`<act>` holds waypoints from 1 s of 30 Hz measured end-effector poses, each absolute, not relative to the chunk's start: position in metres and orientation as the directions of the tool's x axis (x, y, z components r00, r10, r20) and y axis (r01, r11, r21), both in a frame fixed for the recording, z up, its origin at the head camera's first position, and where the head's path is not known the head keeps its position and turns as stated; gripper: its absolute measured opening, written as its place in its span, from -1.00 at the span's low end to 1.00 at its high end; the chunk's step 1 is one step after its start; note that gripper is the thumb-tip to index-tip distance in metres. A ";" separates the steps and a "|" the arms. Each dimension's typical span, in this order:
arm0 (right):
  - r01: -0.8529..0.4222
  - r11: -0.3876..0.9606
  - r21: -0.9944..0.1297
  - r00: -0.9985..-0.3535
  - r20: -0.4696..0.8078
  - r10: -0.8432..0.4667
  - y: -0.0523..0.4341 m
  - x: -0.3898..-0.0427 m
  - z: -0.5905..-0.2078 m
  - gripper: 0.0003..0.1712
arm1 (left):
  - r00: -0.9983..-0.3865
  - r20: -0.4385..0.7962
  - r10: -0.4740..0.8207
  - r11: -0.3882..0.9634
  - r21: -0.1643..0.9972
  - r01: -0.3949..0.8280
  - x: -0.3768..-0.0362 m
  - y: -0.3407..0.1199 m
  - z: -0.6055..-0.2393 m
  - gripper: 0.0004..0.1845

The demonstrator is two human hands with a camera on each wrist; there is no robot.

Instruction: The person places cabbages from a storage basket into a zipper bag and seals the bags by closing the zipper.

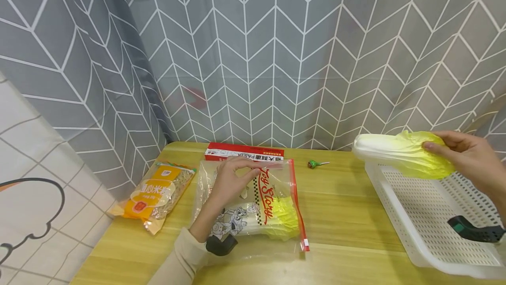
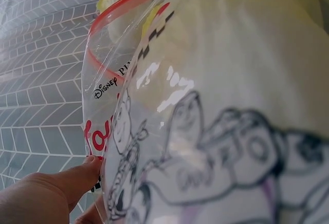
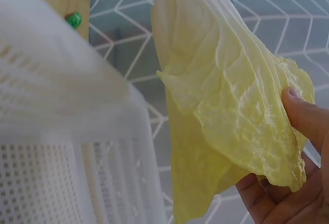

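Observation:
At the right, my right hand [image 1: 470, 155] grips a napa cabbage [image 1: 407, 151] by its yellow leafy end, thumb on top. The white stem end points left, over the basket's far rim. My left hand [image 1: 231, 182] pinches the upper side of a clear zip bag [image 1: 265, 188] printed with "Toy Story" and cartoon figures. The bag's red zip edge faces right. A second napa cabbage [image 1: 285, 219] lies inside it. In the left wrist view the thumb [image 2: 85, 175] presses on the plastic, and the bag mouth [image 2: 110, 16] gapes apart.
A white perforated basket [image 1: 399, 219] stands on the right of the wooden table [image 1: 340, 228]. A red pasta box [image 1: 245, 149] lies behind the bag, with a green-wrapped lollipop [image 1: 313, 164] to its right. An orange grain packet [image 1: 158, 193] lies left. A grey patterned curtain [image 1: 261, 56] hangs behind.

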State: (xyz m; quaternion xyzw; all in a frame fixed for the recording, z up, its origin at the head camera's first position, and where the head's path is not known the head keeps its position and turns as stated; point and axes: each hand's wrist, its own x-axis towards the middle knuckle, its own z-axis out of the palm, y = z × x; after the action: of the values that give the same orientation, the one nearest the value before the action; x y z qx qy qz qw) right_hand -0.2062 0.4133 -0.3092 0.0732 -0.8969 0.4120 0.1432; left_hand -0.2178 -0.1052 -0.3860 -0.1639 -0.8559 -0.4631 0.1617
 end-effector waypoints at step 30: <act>-0.363 0.484 -0.796 -0.931 0.294 -0.215 0.330 -0.227 -0.321 -0.70 | -0.896 0.424 0.129 0.523 0.739 0.425 -0.216 -0.106 -0.383 -0.84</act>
State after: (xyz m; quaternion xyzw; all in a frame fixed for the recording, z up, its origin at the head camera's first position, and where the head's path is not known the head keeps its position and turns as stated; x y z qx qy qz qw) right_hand -0.2273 0.3303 -0.3211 0.1684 -0.8580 0.4790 0.0771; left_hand -0.2162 -0.1060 -0.3828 -0.1616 -0.8577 -0.4609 0.1604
